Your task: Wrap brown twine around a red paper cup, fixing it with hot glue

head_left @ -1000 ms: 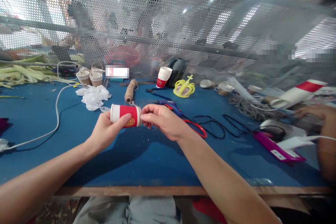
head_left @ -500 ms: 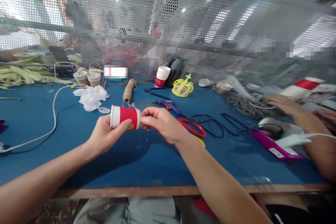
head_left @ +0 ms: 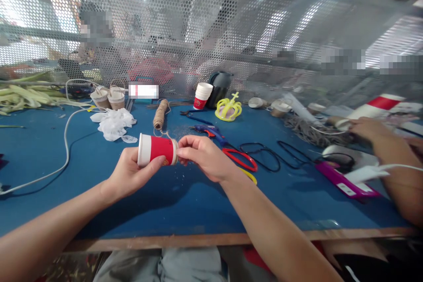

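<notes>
Red paper cup [head_left: 156, 150] lies on its side in my left hand [head_left: 130, 174], held above the blue table [head_left: 185, 198], thumb and fingers closed around its wall. My right hand [head_left: 205, 158] pinches a strand of twine [head_left: 174, 144] at the cup's base, fingertips [head_left: 181, 153] pressed together on it. Behind the cup sits the twine spool [head_left: 160, 114]; right of the cup lie red-handled scissors [head_left: 243, 159] and a blue glue gun [head_left: 209, 130]. Far right of the cup, another person's hand [head_left: 366, 128] rests on clutter.
</notes>
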Tool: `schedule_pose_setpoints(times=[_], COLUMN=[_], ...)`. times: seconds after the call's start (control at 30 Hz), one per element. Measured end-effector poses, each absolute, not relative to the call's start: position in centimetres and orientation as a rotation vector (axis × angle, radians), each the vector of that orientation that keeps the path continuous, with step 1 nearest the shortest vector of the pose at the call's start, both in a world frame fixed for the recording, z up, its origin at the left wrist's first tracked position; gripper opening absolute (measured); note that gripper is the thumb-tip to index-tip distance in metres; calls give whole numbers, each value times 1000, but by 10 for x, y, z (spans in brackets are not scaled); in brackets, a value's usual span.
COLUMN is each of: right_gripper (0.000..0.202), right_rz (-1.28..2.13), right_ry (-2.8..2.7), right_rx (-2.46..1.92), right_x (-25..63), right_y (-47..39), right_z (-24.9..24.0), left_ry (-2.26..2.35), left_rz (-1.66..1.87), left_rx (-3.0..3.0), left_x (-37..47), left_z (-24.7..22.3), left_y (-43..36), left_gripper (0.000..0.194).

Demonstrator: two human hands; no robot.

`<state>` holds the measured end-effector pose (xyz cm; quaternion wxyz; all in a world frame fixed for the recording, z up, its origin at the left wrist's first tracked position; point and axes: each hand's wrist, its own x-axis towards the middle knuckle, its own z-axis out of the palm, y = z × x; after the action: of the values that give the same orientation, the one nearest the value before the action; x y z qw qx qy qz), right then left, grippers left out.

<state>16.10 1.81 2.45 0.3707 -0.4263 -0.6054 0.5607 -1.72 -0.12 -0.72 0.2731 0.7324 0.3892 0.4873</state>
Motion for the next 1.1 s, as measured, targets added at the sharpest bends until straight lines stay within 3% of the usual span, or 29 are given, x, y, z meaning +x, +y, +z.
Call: schedule_pose_setpoints(times=[0.37, 0.5, 0.8, 0.93, 1.1], right_gripper=[7, 7, 9, 13, 15], right_rz=[1475, 1384, 1057, 1023, 725], right_ry=[-1544, -1611, -1928, -1978, -1866], right_rx=[-1090, -1085, -1069, -1076, -1074], right_x=[162, 164, 163, 162, 165], right_y=[19, 20, 16, 15, 20], right_z=[22, 21, 20, 21, 19], left_ry=[1028, 1004, 775, 840, 894], left_rz=[1283, 1171, 988, 1049, 1110], left_rx=[2072, 1963, 957, 978, 1188], left_x=[-21, -21, -20, -19, -18], left_z=[-9, -8, -2, -3, -5], left_y=[0, 3, 17, 16, 12], left_gripper=[15, 16, 24, 21, 20])
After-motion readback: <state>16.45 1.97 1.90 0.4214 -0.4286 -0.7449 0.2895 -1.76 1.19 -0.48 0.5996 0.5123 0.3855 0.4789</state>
